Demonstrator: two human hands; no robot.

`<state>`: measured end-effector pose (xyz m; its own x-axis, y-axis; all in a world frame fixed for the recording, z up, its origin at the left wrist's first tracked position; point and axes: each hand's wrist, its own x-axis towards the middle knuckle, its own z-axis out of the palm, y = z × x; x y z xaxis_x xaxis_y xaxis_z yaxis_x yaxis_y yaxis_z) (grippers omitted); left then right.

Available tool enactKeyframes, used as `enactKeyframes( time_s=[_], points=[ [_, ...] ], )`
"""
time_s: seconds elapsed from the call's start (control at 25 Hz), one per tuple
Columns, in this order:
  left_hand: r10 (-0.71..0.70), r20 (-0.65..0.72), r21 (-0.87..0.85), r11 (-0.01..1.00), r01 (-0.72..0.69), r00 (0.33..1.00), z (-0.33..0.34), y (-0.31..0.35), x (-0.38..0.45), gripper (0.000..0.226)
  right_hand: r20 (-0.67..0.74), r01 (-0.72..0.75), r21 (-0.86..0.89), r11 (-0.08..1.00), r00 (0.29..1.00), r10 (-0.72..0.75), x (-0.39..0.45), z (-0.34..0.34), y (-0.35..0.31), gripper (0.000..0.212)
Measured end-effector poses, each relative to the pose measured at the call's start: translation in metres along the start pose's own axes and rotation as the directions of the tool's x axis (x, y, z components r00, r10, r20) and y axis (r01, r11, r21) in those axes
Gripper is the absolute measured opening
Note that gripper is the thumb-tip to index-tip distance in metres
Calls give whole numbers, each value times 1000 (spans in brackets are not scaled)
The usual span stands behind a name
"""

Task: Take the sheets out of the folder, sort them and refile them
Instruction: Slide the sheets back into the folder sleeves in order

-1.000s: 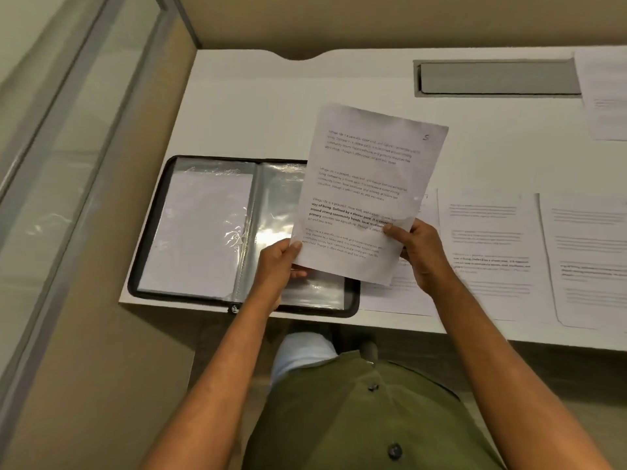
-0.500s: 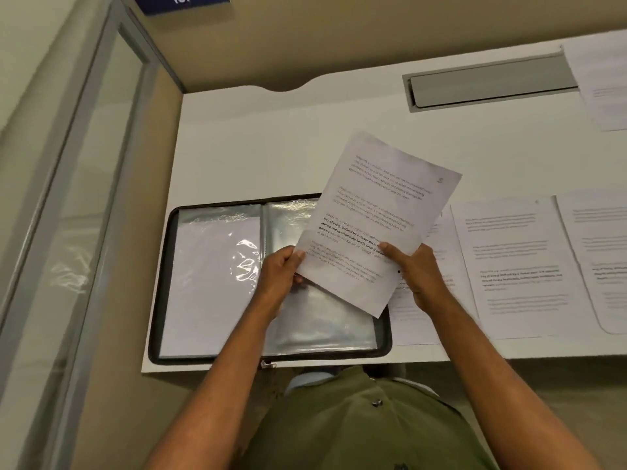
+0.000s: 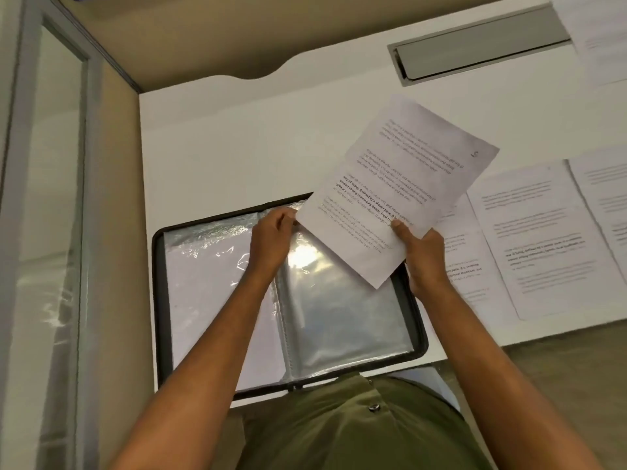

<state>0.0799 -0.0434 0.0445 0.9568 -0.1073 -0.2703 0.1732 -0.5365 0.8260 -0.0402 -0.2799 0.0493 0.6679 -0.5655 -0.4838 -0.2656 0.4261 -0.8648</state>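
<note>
A black zip folder (image 3: 158, 300) lies open on the white desk (image 3: 237, 147), showing clear plastic sleeves. The left sleeve (image 3: 210, 293) has a white sheet in it; the right sleeve (image 3: 342, 320) looks empty. My right hand (image 3: 422, 257) grips the bottom edge of a printed sheet (image 3: 403, 184) marked 5, held tilted above the folder's upper right corner. My left hand (image 3: 271, 240) has curled fingers at the top edge of the right sleeve, beside the sheet's lower left corner, and seems to pinch the sleeve.
Three printed sheets lie side by side to the right of the folder: one (image 3: 466, 266) partly under my right hand, one (image 3: 536, 239) and one (image 3: 604, 198). Another sheet (image 3: 597, 39) lies at the far right back. A grey cable slot (image 3: 475, 49) is at the back. A glass partition (image 3: 51, 232) stands left.
The sheet has swung clockwise and moved up and right. My left hand has slid up from the sheet's lower edge to the top of the right sleeve. The camera tilted down toward the folder.
</note>
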Motion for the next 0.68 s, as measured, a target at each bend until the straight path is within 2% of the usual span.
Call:
enactKeyframes(
  time_s=[0.04,0.08,0.16,0.2,0.28,0.36,0.48,0.56,0.6,0.68],
  points=[
    [109,6,169,980,-108,994,0,-6,9,20,-28,-9,27,1000,1000,10,1,1,-1,44],
    [197,47,350,915,-201,979,2,-11,15,27,-50,-25,57,998,998,28,2,1,-3,46],
    [242,169,615,732,-294,955,8,-23,18,46,-88,-59,115,992,994,69,3,3,-8,42],
    [242,205,684,657,-316,948,13,-28,15,53,-107,-72,139,988,990,88,3,3,-10,37],
    [262,216,735,591,-333,941,18,-35,12,57,-135,-90,172,981,984,114,3,3,-11,33],
    [315,188,730,589,-347,930,19,-39,12,52,-144,-93,182,979,982,120,2,2,-11,36],
    [432,150,703,586,-404,889,19,-42,13,24,-146,-90,199,976,982,121,1,2,-15,35],
    [462,136,696,585,-417,876,17,-42,15,7,-136,-91,208,974,983,121,3,6,-19,35],
    [453,140,684,599,-416,881,15,-41,17,4,-127,-93,209,973,984,122,4,9,-21,35],
    [425,174,656,623,-426,888,9,-37,20,14,-109,-101,223,970,986,128,6,13,-25,38]
  ],
)
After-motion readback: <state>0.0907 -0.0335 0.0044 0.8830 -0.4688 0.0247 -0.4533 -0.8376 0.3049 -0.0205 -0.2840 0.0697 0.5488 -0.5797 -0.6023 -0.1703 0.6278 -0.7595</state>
